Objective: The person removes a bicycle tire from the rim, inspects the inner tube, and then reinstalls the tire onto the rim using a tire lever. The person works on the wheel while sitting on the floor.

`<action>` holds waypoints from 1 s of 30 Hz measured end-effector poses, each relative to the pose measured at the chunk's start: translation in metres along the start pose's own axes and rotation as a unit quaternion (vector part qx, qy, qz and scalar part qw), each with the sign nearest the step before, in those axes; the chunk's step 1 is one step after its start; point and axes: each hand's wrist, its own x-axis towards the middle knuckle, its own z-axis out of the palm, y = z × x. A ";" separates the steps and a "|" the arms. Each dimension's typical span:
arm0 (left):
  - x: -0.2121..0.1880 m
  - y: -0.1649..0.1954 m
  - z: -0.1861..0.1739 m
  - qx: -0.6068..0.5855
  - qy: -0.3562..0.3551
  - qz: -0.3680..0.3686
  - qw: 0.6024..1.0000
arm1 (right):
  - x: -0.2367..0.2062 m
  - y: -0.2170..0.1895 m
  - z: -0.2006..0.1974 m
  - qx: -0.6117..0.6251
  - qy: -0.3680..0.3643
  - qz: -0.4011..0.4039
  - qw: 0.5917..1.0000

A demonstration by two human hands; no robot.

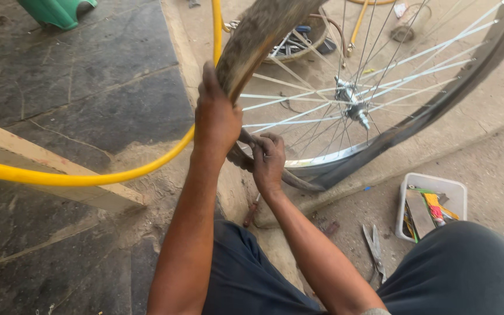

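A: What's in the hands?

B: A bicycle wheel (380,99), upright on the ground in front of the knees. The tyre (258,35) is dusty brown on the near side and pulled partly off the rim (322,158); farther round it looks black.

A: And the left hand (216,116)?

B: Its fingers are wrapped shut round the loosened tyre, high on the near edge.

A: The right hand (268,162)?

B: Lower, just beside the left, fingers curled tight on the tyre where it meets the rim.

A: The wheel itself?

B: Thin silver spokes (298,96) run to a metal hub (351,105) with a short axle sticking out. The rim shines along the bottom.

A: What's it standing on?

B: A dusty concrete strip. Left of that, dark stone slabs with sand in the joints. A yellow tube (88,178) curves across a pale plank (48,169).

A: Anything else around?

B: A white tray (456,189) of coloured odds and ends to the right, pliers (374,251) near it, and a green container (56,11) at the top left. It's outdoors, in daylight.
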 end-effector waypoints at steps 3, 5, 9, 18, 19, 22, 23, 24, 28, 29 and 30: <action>-0.005 -0.012 -0.006 -0.030 -0.047 -0.089 0.994 | -0.008 0.013 0.018 -0.001 -0.046 0.005 0.999; -0.007 -0.023 -0.007 -0.051 -0.054 -0.111 0.991 | -0.020 0.015 0.028 0.045 -0.087 0.073 0.992; -0.013 -0.052 -0.004 -0.078 -0.003 -0.037 0.996 | -0.021 0.019 0.029 0.198 -0.229 0.136 0.943; -0.021 -0.081 0.003 -0.085 0.005 -0.052 0.995 | -0.001 0.026 0.039 0.092 -0.458 0.223 0.855; -0.022 -0.083 0.002 -0.086 0.008 -0.050 0.995 | -0.004 0.028 0.039 0.175 -0.478 0.181 0.842; -0.025 -0.088 -0.001 -0.084 -0.014 -0.086 0.993 | -0.011 0.033 0.041 0.150 -0.531 0.138 0.822; -0.024 -0.088 -0.001 -0.089 -0.012 -0.092 0.992 | -0.009 0.032 0.043 0.095 -0.545 0.132 0.822; -0.024 -0.088 -0.001 -0.095 -0.014 -0.102 0.990 | -0.007 0.029 0.044 0.088 -0.552 0.122 0.820; -0.026 -0.084 0.002 -0.097 0.004 -0.084 0.992 | 0.007 0.009 0.044 0.157 -0.502 0.182 0.831; -0.024 -0.082 0.004 -0.084 0.023 -0.061 0.994 | 0.008 0.004 0.039 0.199 -0.471 0.226 0.829; -0.024 -0.080 0.005 -0.071 0.038 -0.046 0.996 | 0.008 0.000 0.032 0.251 -0.446 0.237 0.826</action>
